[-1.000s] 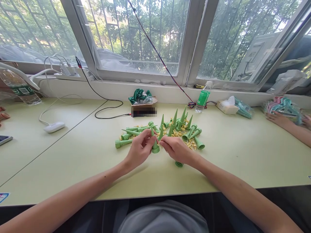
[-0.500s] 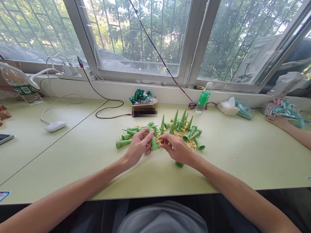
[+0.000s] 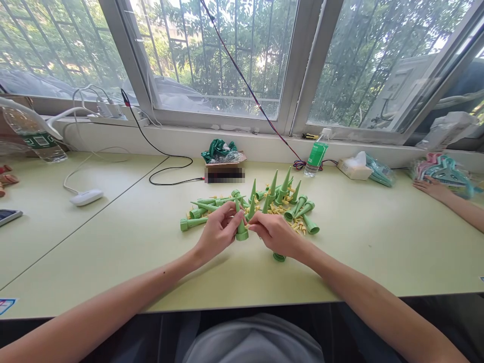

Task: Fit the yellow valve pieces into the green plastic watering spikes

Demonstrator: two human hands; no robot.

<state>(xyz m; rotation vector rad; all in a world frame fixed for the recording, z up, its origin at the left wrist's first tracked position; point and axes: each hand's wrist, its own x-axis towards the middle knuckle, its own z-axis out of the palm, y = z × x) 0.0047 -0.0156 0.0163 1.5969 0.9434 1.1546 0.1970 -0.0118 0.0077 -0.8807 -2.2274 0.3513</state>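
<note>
A green cone (image 3: 241, 234) is pointing tip-up above the worktop (image 3: 363, 267), roughly midway between its front and back edges; whether the base is touching the surface is unclear. The person's left hand (image 3: 217, 233) is gripping it between thumb and fingers. The right hand (image 3: 275, 233) is closing its thumb and fingers on a yellow piece (image 3: 247, 227), mostly hidden, right beside the cone's wide base. Other green cones (image 3: 283, 189) are standing and lying among scattered yellow pieces (image 3: 298, 226) toward the back edge. One more cone (image 3: 279, 257) is showing its round end by the right wrist, nearer the front edge. A clear bottle (image 3: 314, 154) is standing at the back edge.
</note>
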